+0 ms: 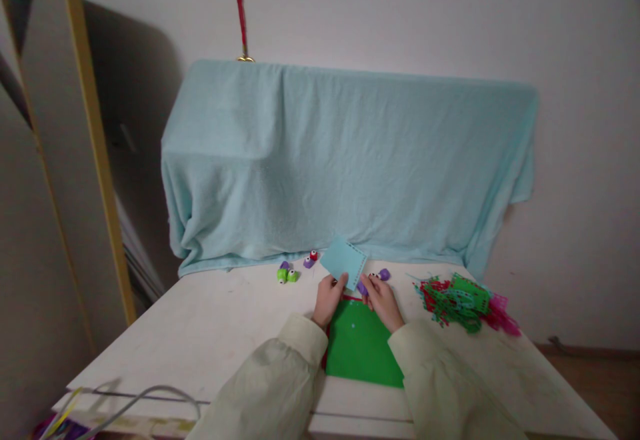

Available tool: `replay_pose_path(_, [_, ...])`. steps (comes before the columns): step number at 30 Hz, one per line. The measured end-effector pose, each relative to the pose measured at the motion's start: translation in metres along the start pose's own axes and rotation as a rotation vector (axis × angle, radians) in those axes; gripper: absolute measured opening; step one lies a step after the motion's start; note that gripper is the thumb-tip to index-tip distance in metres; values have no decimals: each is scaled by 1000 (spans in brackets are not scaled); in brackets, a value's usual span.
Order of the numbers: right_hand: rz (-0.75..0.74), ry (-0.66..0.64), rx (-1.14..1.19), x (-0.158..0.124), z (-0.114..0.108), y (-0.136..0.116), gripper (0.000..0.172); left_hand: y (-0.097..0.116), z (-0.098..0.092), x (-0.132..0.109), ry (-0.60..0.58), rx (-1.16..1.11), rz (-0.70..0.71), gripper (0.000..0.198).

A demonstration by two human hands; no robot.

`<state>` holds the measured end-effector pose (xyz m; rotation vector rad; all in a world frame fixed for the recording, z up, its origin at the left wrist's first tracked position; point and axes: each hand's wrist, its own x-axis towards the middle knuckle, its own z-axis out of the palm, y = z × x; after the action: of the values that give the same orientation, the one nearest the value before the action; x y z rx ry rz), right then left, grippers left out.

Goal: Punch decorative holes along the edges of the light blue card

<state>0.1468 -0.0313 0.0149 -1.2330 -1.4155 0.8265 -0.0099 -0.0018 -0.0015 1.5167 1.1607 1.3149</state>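
Note:
A light blue sheet of paper [341, 259] with small holes along its edges is pinched by its lower part in my left hand [329, 299], thumb on top. At the sheet's right corner my right hand [383, 299] is closed, with a small purple craft punch [362, 288] showing between thumb and fingers. Beneath both hands lies a green sheet [364, 347], over a red one whose edge shows at its left and top. Tiny pale bits rest on the green. Just beyond my right hand sits another purple punch [384, 273], partly beside a red and white piece.
Green punches [287, 275] stand left of the paper, and a purple and red pair [311, 259] near the cloth. Tangled, hole-punched paper scraps [457, 301] lie at the right. A light blue cloth [350, 160] hangs behind the white table [225, 333]. A grey cable [160, 390] curves at front left.

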Motion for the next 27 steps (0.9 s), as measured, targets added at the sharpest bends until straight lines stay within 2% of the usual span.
replay_pose_path(14, [-27, 69, -62, -4, 1, -14, 48, -4, 0, 1, -28, 131, -2, 48])
replay_pose_path(20, [-127, 117, -226, 1, -6, -1, 40, -4, -2, 0, -37, 144, 1, 48])
replay_pose_path(27, [-130, 99, -352, 3, -7, 15, 34, -1, -3, 0, -22, 145, 0, 46])
